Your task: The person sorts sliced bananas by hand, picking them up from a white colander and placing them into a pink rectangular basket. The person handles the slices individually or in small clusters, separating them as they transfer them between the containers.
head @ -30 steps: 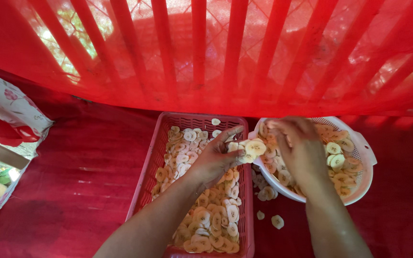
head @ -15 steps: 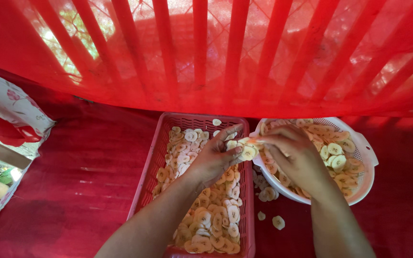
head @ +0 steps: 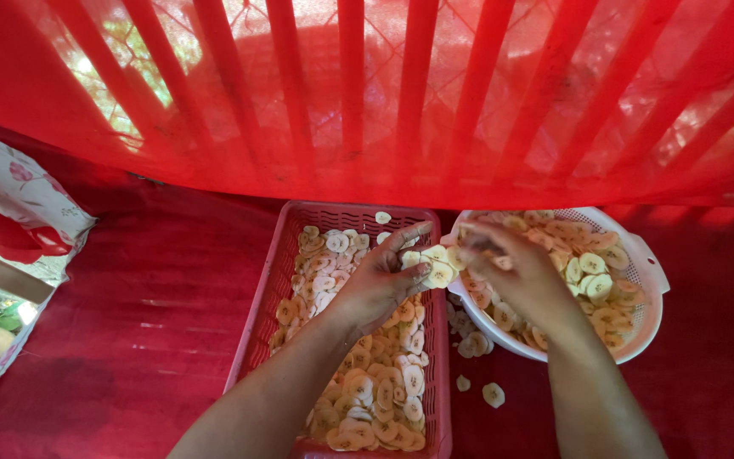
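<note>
A pink plastic basket (head: 275,270) lies on the red cloth, filled with several pale round banana slices (head: 375,391). Beside it on the right stands a white round colander (head: 649,270) holding more slices. My left hand (head: 377,285) hovers over the basket's right side and grips a small stack of banana slices (head: 437,265) between thumb and fingers. My right hand (head: 516,276) is over the colander's left rim, its fingertips meeting the same stack of slices.
A few loose slices (head: 493,393) lie on the red cloth (head: 129,340) between the basket and the colander. A red slatted barrier with netting (head: 384,102) fills the top. A floral fabric (head: 10,191) lies at the far left.
My right hand has moved left from inside the colander to meet my left hand at the stack of slices. The left hand has stayed nearly in place.
</note>
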